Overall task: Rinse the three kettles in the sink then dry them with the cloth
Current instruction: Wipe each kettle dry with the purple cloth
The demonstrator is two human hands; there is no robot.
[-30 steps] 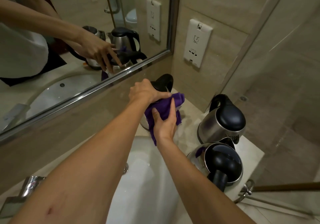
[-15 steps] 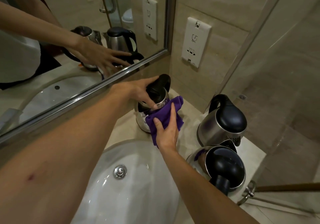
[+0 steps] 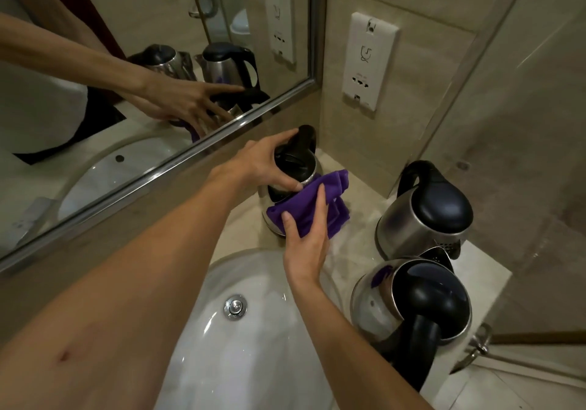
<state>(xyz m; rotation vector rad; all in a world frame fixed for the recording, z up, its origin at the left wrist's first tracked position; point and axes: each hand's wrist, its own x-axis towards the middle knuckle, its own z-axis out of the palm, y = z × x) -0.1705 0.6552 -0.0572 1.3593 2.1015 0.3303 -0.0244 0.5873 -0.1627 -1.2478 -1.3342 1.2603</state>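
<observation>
Drying stage, judged under way. The first kettle [image 3: 293,160] stands upright on the counter [image 3: 361,219] at about 12 o'clock from the sink [image 3: 269,330], close under the mirror [image 3: 79,143]. The left hand [image 3: 266,163] caps its black lid, fingers spread and curled over the top, thumb on the near rim — evidently to steady the body against wiping pressure. The right hand [image 3: 306,241] presses the purple cloth [image 3: 320,206] flat on the kettle's near flank, fingers straight and pressed together, thumb apart. The second kettle [image 3: 425,213] and third kettle [image 3: 412,298] stand at 3 o'clock of the basin, close together — clear of the work. Whether they are dry cannot be told.
</observation>
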